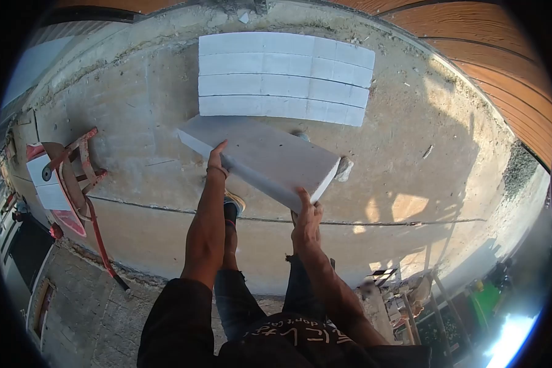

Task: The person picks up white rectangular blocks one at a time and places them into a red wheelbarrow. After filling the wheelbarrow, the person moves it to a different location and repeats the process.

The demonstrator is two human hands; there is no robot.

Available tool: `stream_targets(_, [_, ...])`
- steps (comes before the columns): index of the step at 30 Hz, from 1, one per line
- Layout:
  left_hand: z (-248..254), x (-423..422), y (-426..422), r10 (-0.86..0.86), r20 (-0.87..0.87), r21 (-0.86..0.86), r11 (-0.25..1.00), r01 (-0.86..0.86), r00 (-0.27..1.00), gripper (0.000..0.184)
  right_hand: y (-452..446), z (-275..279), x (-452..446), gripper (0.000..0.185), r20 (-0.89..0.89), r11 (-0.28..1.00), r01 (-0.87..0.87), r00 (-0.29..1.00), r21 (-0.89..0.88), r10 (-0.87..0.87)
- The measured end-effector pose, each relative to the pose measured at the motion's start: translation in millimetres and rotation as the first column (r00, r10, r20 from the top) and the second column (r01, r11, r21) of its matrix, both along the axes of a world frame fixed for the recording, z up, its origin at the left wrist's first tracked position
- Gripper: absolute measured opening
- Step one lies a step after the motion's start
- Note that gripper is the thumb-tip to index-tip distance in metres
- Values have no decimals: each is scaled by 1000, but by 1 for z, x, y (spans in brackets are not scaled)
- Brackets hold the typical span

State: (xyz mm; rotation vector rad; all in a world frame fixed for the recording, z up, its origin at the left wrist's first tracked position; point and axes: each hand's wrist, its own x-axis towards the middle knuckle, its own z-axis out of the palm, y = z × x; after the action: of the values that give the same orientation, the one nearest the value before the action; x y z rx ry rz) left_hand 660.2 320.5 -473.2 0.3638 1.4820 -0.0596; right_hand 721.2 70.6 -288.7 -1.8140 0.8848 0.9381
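Observation:
A large grey-white block (264,156) is held up, tilted, in front of my body. My left hand (218,158) grips its near long edge toward the left end, with a finger on the upper face. Near the right corner my right hand (306,211) holds the same block, thumb on the edge and the other fingers partly hidden beneath. Just beyond the block lies a stack or row of white blocks (285,76) on the concrete floor, with long seams between them. My foot in a shoe (235,201) shows below the held block.
A red wheelbarrow (73,190) with white pieces in it stands at the left. A stone chunk (345,169) lies right of the held block. Orange-brown panelling (472,43) bounds the upper right. Wooden pieces (411,316) are at the lower right.

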Motion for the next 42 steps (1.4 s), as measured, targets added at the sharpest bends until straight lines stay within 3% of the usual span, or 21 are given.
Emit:
stream_targets(1, [2,-7,-4,11,-7,14,1000,-11,1000,50,3,5,3,68,27,1000,-15,1000,17,14])
stream_targets(3, [16,-13,-13,69,-21,16,998,-68,997,43,-1,22,-3,71,-110,948,316,944,42,-310])
stream_targets(4, [32,-20,-19,123,-40,15,992,-122,992,37,-7,33,-9,64,-19,993,110,994,33,-109])
stream_targets(5, [41,-30,-26,180,-22,-8,984,-180,983,37,-16,38,-18,64,-11,994,87,996,62,-86])
stream_targets(7, [79,-51,-45,217,-5,16,976,-217,976,42,-32,50,-35,58,46,968,250,967,-6,-249])
stream_targets(9, [128,-68,-67,266,0,92,960,-265,964,46,-36,123,-18,47,-66,966,204,978,157,-195])
stream_targets(13, [189,-148,-132,443,34,119,888,-444,896,43,-88,207,-18,50,-186,957,134,979,256,-87])
stream_targets(15, [229,-177,-165,587,-46,151,804,-576,808,54,-122,229,-37,61,139,908,-314,948,277,286])
stream_targets(16, [243,-191,-178,680,-118,145,733,-664,724,66,-122,242,-41,61,182,874,-380,923,302,338])
stream_targets(18, [247,-238,-209,766,-72,115,642,-758,638,71,-121,272,-60,70,16,957,-176,984,232,177])
stream_targets(19, [247,-256,-221,806,-64,76,592,-802,589,76,-119,284,-66,70,44,937,-236,972,256,233])
stream_targets(21, [264,-292,-241,878,-9,48,478,-877,479,76,-113,307,-93,70,204,645,-702,709,302,675])
stream_targets(22, [272,-316,-249,911,10,20,412,-911,412,77,-98,319,-112,70,226,604,-735,673,309,704])
stream_targets(24, [278,-364,-268,953,30,-26,302,-953,302,72,-63,344,-157,74,-62,834,-526,838,168,541])
stream_targets(25, [281,-390,-276,972,24,-72,236,-969,235,67,-59,344,-180,74,-51,807,-564,814,174,579])
stream_targets(28, [357,-460,-288,972,207,-31,125,-992,116,55,-40,323,-252,82,72,619,-736,657,274,750])
stream_targets(33, [383,-588,-323,941,301,-86,-135,-987,-155,46,11,340,-392,83,200,240,-949,280,203,939])
stream_targets(36, [396,-645,-333,903,321,-70,-278,-958,-285,45,45,400,-475,80,264,73,-978,124,197,956])
stream_targets(37, [401,-656,-335,875,325,-75,-354,-932,-359,45,54,403,-495,80,265,64,-979,114,192,957])
stream_targets(39, [432,-678,-330,862,302,-71,-406,-911,-408,45,71,407,-525,78,360,-173,-971,-104,166,927])
stream_targets(42, [461,-705,-316,765,395,-105,-513,-852,-509,43,99,412,-556,82,391,-272,-944,-183,186,902])
